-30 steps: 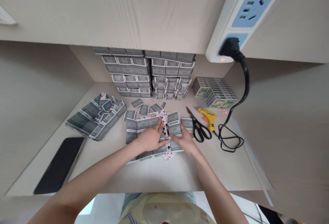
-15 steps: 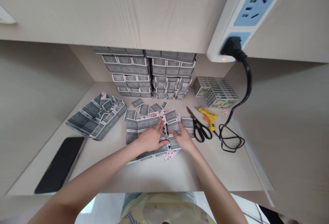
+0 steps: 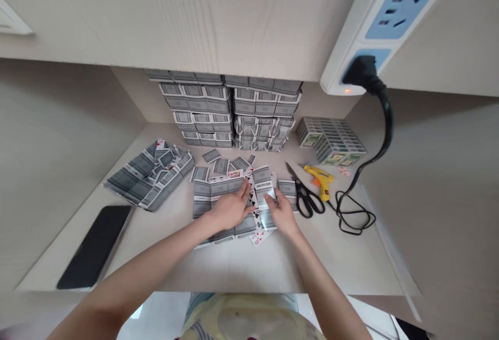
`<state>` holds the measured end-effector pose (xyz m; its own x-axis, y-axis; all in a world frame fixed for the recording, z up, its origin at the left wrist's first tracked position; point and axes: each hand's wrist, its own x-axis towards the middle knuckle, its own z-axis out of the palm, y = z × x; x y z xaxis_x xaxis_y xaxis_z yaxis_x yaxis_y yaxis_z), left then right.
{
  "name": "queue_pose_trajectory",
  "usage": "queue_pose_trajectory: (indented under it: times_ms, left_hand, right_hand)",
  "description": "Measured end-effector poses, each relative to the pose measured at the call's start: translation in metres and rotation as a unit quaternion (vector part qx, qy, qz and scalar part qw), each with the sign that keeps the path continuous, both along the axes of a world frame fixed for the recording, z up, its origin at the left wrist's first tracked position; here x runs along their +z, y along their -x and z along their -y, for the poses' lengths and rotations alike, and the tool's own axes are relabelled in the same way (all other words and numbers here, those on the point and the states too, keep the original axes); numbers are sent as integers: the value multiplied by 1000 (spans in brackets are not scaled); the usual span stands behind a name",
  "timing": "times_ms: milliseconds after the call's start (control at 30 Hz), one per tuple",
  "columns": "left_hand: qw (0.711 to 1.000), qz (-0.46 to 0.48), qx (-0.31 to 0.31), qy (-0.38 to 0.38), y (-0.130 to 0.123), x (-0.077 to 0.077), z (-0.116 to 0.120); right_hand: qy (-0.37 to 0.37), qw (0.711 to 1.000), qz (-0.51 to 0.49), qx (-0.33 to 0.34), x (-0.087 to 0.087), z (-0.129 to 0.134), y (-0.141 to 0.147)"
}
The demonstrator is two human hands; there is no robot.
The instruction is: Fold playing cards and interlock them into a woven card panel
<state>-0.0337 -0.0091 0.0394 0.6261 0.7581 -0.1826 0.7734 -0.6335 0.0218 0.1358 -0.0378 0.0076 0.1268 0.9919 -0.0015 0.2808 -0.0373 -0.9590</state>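
Note:
A flat sheet of joined playing cards (image 3: pixel 202 194), grey backs up, lies on the desk in front of me. My left hand (image 3: pixel 231 209) rests on it with the fingers stretched out. Beside them runs a line of face-up club cards (image 3: pixel 252 194). At the right, a strip of grey-backed cards (image 3: pixel 263 178) catches a glare and looks slightly tilted. My right hand (image 3: pixel 281 212) holds its right edge, thumb on top; the other fingers are partly hidden. Red-suited cards (image 3: pixel 259 237) stick out below the strip.
Black scissors (image 3: pixel 307 199), a yellow glue gun (image 3: pixel 320 179) and its cable lie at the right. Card boxes (image 3: pixel 335 142) stand behind. Stacked card-covered blocks (image 3: pixel 206 103) line the back. A card tray (image 3: pixel 132 179) and black phone (image 3: pixel 93 246) are left. A power strip (image 3: pixel 354 43) hangs above.
The right-hand strip of cards now shows a glare and looks more tilted under my right hand. My left hand stays on the sheet. The whole view has shifted slightly.

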Motion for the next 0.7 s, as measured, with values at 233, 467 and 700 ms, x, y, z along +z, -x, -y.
queue_pose_trajectory:
  times_ms: [233,467,700]
  left_hand:
    - [1000,-3,9,0,0,-1,-2]
    - [1000,6,9,4,1,0,-2]
    - [1000,11,5,14,1,0,-2]
  right_hand:
    - [-19,999,24,-43,0,3,-2]
    - [7,995,93,-16,2,-1,-4]
    - [24,991,131,12,8,-6,-5]
